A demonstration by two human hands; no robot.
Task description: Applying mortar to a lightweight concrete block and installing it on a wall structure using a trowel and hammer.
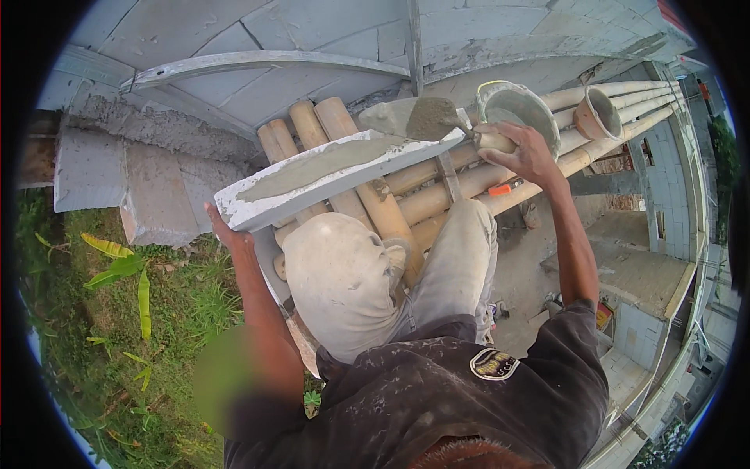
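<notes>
A long pale lightweight block (351, 184) lies slantwise in front of my knees, with a strip of wet grey mortar (312, 173) spread along its upper face. My left hand (229, 228) grips the block's left end from below, its fingers partly hidden behind the corner. Closed around the thick handle (494, 141) of a trowel is my right hand (525, 155). The trowel's broad blade (383, 117) lies over the block's right end and carries a lump of mortar (433, 119).
Bamboo poles (469, 184) run under the block and off to the right. A mortar-smeared bucket (519, 105) stands beside my right hand, with a smaller brown bucket (598, 117) beyond. A block wall (328, 31) rises ahead. Grass (172, 313) lies far below on the left.
</notes>
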